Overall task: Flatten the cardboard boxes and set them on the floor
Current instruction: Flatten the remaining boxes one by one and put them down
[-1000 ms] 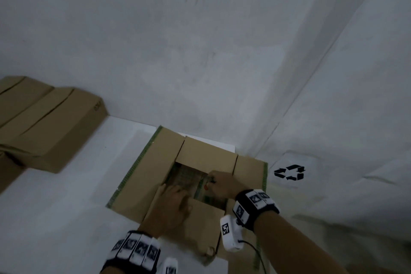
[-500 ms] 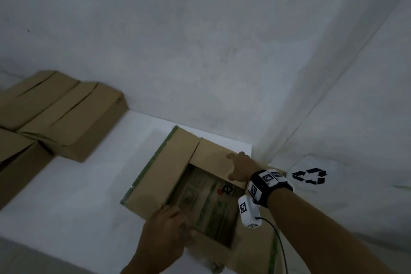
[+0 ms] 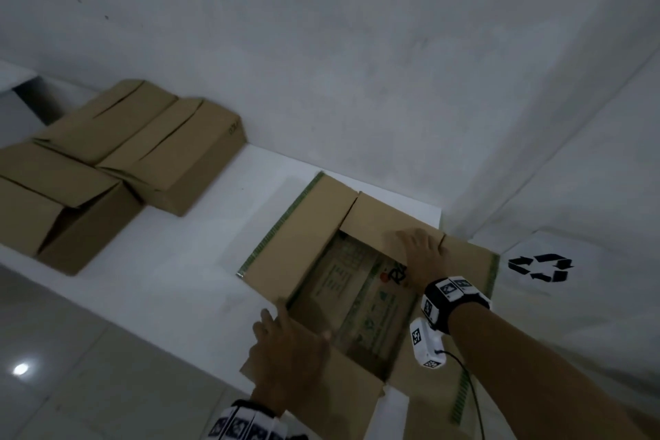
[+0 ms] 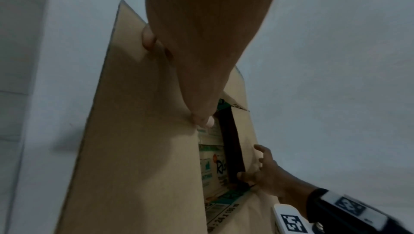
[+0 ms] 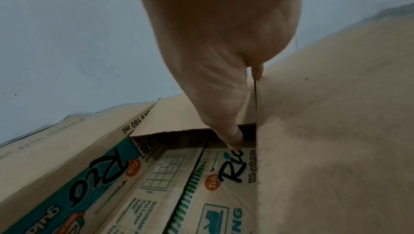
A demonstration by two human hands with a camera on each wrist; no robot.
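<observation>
A brown cardboard box (image 3: 303, 236) lies on a white ledge (image 3: 178, 261) with its flaps spread outward. Green and teal printing (image 3: 357, 296) shows through the opening. My left hand (image 3: 285, 346) lies flat on the near flap (image 3: 343, 389), fingers spread, thumb at the flap's inner edge. In the left wrist view the left hand (image 4: 201, 42) presses the same near flap (image 4: 134, 149). My right hand (image 3: 421, 254) rests flat on the far flap (image 3: 378, 221) by the wall. Its thumb (image 5: 233, 140) points over that flap's edge into the opening.
Three closed cardboard boxes (image 3: 171, 154) stand together on the ledge to the left. A white wall rises right behind the box. A sheet with a black recycling sign (image 3: 541, 266) hangs at the right. Tiled floor (image 3: 71, 386) lies below the ledge's front edge.
My right hand has gone from the middle of the box to the far flap and pushed it back. My left hand has drawn the near flap toward me, so the opening is wider.
</observation>
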